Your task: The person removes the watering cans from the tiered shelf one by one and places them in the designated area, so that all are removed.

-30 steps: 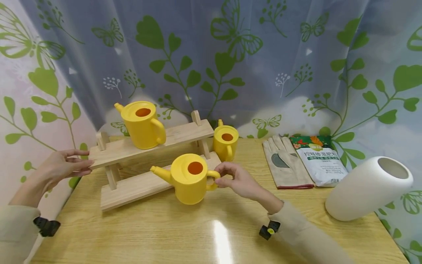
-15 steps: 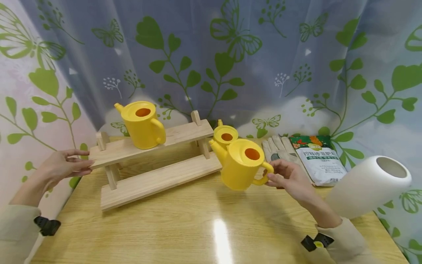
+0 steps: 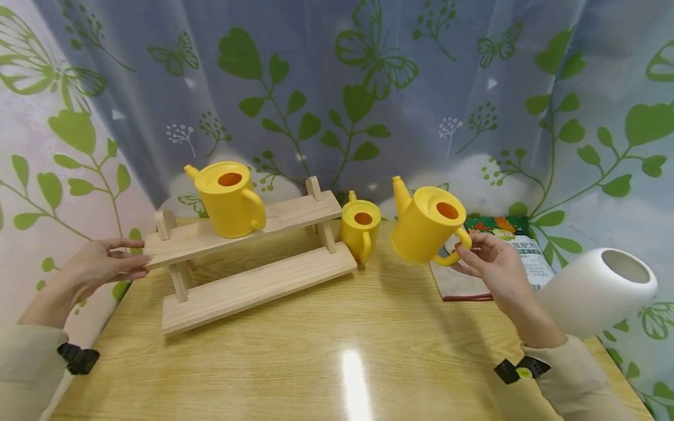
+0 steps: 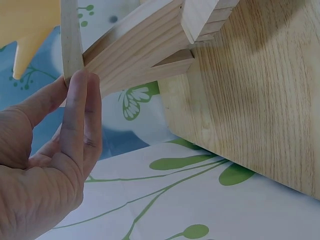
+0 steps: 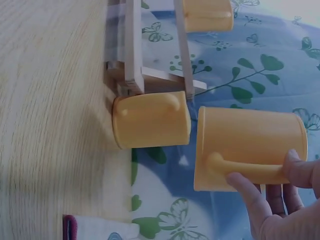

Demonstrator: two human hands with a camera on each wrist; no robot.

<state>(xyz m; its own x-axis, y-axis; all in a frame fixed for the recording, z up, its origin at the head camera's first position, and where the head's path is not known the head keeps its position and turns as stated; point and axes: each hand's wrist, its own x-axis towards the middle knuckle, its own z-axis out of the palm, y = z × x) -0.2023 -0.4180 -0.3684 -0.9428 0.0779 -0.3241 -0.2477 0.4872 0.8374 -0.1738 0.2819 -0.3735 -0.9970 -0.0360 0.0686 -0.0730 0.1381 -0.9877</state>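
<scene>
My right hand (image 3: 497, 266) pinches the handle of a yellow watering can (image 3: 423, 234), held up off the table with its spout to the left. The right wrist view shows thumb and fingers on that handle, the can (image 5: 250, 132) close by. At the left, my left hand (image 3: 107, 263) grips the end of the upper board of a two-tier wooden plant stand (image 3: 284, 216). A second yellow watering can (image 3: 226, 204) sits upright on that upper board. Against the stand's right end, a smaller yellow watering can (image 3: 358, 231) rests on the table.
Behind the raised can lies a pair of beige work gloves (image 3: 460, 286), partly hidden. Beside it is a fertilizer bag (image 3: 534, 263), partly covered by the right hand. A white vase (image 3: 595, 289) stands at the table's (image 3: 253, 374) right. A patterned curtain (image 3: 295, 76) hangs behind.
My right hand has carried the watering can away from the front of the stand, rightward and back, over the gloves. The left hand stays on the upper board.
</scene>
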